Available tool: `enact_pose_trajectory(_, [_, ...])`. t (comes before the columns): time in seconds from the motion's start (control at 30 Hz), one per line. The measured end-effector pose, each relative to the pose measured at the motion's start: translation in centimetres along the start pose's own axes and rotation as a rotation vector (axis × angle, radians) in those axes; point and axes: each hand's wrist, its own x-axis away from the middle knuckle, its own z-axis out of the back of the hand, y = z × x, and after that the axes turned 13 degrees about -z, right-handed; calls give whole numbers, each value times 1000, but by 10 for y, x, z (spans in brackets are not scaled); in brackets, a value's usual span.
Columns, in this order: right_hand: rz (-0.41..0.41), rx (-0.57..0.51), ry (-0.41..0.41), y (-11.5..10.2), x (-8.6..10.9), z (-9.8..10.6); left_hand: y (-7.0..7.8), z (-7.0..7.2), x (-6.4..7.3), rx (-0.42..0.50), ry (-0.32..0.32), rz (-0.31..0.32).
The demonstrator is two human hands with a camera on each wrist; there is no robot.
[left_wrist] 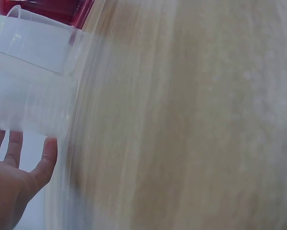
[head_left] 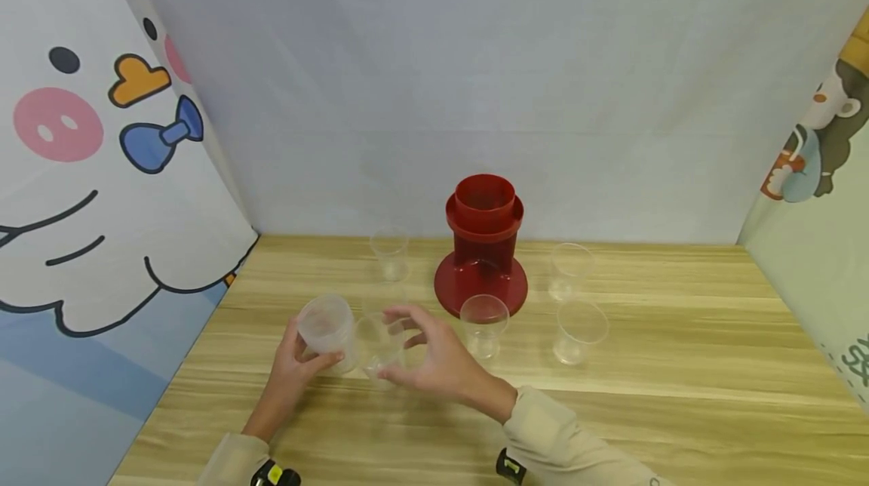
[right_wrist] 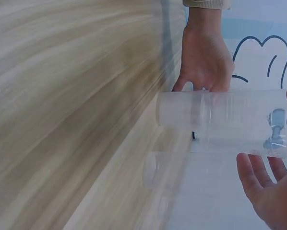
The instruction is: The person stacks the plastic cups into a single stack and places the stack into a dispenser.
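Two hands meet in the lower left-centre of the head view, over a wooden table (head_left: pixel 679 395). The left hand (head_left: pixel 293 365) has its fingers and thumb curled round a frosted stack of cups (head_left: pixel 328 329), tilted with its mouth toward the camera. The right hand (head_left: pixel 434 358) arches over a single clear cup (head_left: pixel 379 346) that touches the stack; thumb and fingertips are curved round this cup, but whether they actually clamp it cannot be told. In the right wrist view the stack (right_wrist: pixel 220 115) lies level between both hands, with the right fingers (right_wrist: pixel 258 184) spread loosely beneath it.

A red dispenser (head_left: pixel 483 244) stands at frame centre against the back wall. One clear cup (head_left: pixel 483 324) stands at the front edge of its base, just right of the right hand. Two more cups (head_left: pixel 569 271) (head_left: pixel 579 331) stand right of the base; another (head_left: pixel 390 252) stands to its left, near the back edge.

Open tabletop lies at lower right and along the near edge. Cartoon-printed panels close off the left and right sides.
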Motion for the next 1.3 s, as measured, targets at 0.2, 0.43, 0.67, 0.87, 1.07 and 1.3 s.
enact_pose_trajectory(0.2, [7, -1, 2, 2, -7, 0, 0, 1, -1, 3, 9, -7])
enact_pose_trajectory(0.43, [26, -16, -1, 24, -18, -4, 1, 0, 0, 14, 7, 8])
enact_pose_trajectory(0.67, [40, -20, 9, 19, -25, -6, 1, 1, 1, 13, 0, 2])
enact_pose_trajectory(0.87, [42, -27, 19, 11, -30, -9, 0, 1, 0, 14, -3, -2])
enact_pose_trajectory(1.07, [46, -52, 25, -14, -27, -9, -3, 1, 0, 23, -5, -19])
enact_pose_trajectory(1.3, [65, -45, 43, -19, -35, -8, -1, 2, 1, 25, -7, -19])
